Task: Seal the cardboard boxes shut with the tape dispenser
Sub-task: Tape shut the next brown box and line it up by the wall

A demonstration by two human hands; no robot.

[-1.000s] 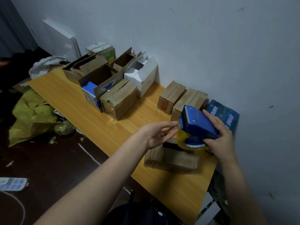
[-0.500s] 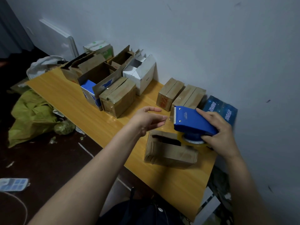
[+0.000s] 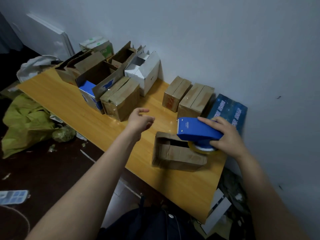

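1 crumpled brown cardboard box (image 3: 176,155), flaps gaping; blue plastic tape dispenser (image 3: 199,129) over its right end, gripped by right hand (image 3: 225,135). Left hand (image 3: 141,121) empty, loose-fingered, well apart. Likely risk: unbraced box slides, tape wrinkles.

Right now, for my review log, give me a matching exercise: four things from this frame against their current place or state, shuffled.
1 tape dispenser
2 left hand
3 white box
4 crumpled cardboard box

a top flaps open, by the wall
b gripped by the right hand
c beneath the dispenser, top gaping
d holding nothing, above the table

Pairs: 1-b, 2-d, 3-a, 4-c
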